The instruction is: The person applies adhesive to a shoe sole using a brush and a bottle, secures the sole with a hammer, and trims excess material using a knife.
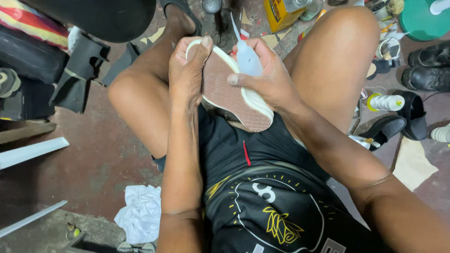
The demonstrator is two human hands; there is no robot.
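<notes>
A shoe [229, 93] with a brown patterned sole and a white rim lies sole-up between my knees. My left hand [187, 70] grips its toe end, thumb pressed on the white rim. My right hand [267, 77] holds a small translucent squeeze bottle [246, 56] with a long thin nozzle pointing up and away, and its fingers also rest against the shoe's right edge. The upper of the shoe is hidden under the sole and my hands.
Black shoes [429, 68] and a sandal [386, 129] lie on the floor at right, beside a white bottle with a yellow cap [385, 102]. A yellow can [279, 14] stands ahead. A white rag [140, 213] lies at lower left; black rubber pieces [77, 70] at left.
</notes>
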